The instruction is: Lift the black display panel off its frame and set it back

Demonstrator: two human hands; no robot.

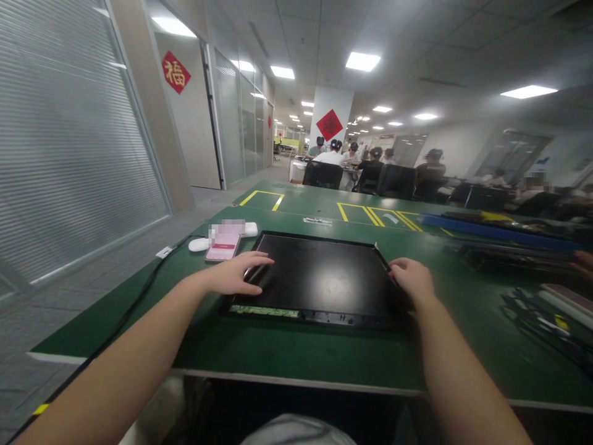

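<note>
Green workbench (324, 364) held a flat black rectangular screen panel (319, 278); left hand (234, 274) lay spread on its left edge, right hand (412, 279) curled over its right edge. Pink phone (223, 245) just beside.

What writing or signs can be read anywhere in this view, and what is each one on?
"福" in gold on the red diamond sign on the left wall.
Red diamond on the pillar: too blurred to read.
Phone screen beside the left hand: pink, text unreadable.
White labels on the green table: too small to read.
Black panel under both hands: no text visible.
</note>
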